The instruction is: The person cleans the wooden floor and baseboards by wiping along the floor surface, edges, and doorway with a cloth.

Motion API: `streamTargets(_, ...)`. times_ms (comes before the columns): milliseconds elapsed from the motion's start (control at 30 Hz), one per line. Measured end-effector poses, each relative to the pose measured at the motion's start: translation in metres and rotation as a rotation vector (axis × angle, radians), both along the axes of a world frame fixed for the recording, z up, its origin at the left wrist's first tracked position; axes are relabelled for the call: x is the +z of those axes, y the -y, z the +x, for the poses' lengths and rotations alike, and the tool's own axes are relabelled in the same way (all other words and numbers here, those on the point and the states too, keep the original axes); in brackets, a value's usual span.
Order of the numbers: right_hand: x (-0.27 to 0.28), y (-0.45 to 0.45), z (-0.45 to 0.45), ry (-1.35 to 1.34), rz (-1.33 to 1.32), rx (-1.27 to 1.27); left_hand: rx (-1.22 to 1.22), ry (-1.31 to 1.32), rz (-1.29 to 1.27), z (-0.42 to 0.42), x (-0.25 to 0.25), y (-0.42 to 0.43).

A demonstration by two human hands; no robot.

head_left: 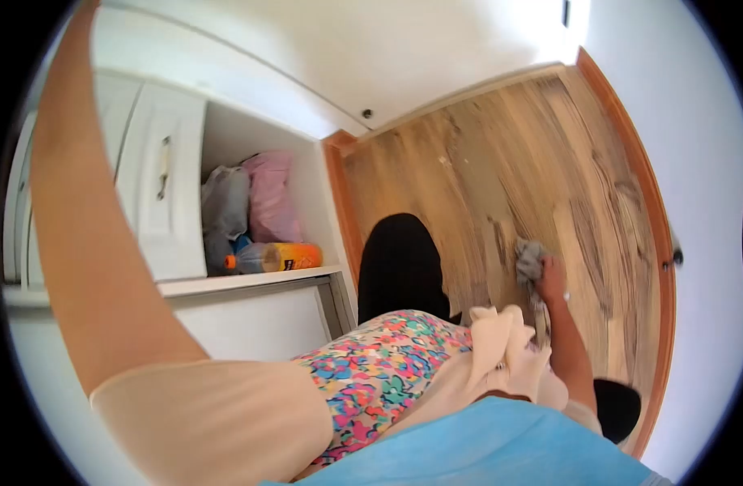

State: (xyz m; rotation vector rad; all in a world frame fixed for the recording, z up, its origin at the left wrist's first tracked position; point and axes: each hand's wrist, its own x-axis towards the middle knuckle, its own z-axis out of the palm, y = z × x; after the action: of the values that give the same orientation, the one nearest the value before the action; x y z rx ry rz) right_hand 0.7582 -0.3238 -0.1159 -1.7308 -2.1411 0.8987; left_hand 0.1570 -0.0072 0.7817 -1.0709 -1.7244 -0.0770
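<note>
My right hand (553,279) reaches down to the wood-patterned floor (485,186), its fingers closed on a crumpled grey cloth (529,257). The cloth lies against the floorboards, between my dark-clad knee and the wall on the right. My left arm stretches up along the left side, in front of the white cabinet doors (162,174). The left hand is cut off at the upper edge of the view, so what it touches is hidden.
An open cabinet compartment holds a grey plastic bag (225,198), a pink bag (272,194) and a bottle with an orange label (294,257). A white door (355,57) stands ahead. Brown skirting (642,170) edges the right wall (703,162). Small pale bits (444,161) lie on the floor.
</note>
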Motion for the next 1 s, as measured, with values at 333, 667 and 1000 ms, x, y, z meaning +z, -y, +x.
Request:
streamTargets(333,0.005,-0.010,0.000,0.015,0.000,0.006,-0.270,0.045,0.176,0.025,-0.029,0.015)
streamTargets(667,0.010,-0.009,0.001,0.008,-0.004,-0.015,-0.159,-0.065,0.310,0.067,-0.044,0.046)
streamTargets(1000,0.010,-0.007,0.002,-0.012,0.043,-0.011,-0.144,-0.283,0.490,0.109,-0.059,0.088)
